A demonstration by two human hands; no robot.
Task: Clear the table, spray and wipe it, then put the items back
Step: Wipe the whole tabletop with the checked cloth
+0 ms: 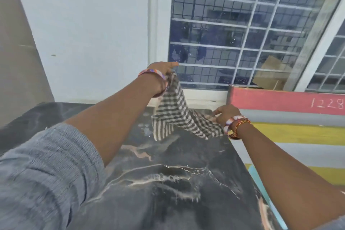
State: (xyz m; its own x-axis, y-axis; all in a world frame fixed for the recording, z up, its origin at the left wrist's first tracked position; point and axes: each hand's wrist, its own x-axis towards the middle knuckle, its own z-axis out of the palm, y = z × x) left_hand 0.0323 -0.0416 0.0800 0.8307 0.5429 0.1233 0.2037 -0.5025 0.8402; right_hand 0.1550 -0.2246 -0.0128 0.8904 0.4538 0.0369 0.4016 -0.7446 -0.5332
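- Head view: a checked cloth point(175, 115) hangs stretched between the two hands above the far part of the dark marbled worktop point(168, 183), clear of its surface.
- The left hand point(162, 70) grips the cloth's upper corner, held high in front of the window; a coloured bangle point(153, 73) sits on that wrist and a grey ribbed sleeve point(43, 170) covers the upper arm.
- The right hand point(225, 113) pinches the cloth's lower edge, near the worktop's right rim; bangles and a thread point(236, 127) circle that wrist.
- The worktop shows pale veins and whitish smears or wet streaks.
- Just right of the worktop lies a striped surface point(298, 136) in red, grey and yellow, with "1228" written on the red band.
- Behind stands a white wall point(89, 33) and a barred, gridded window point(233, 33); a brown cardboard piece point(270, 74) rests at its lower right.
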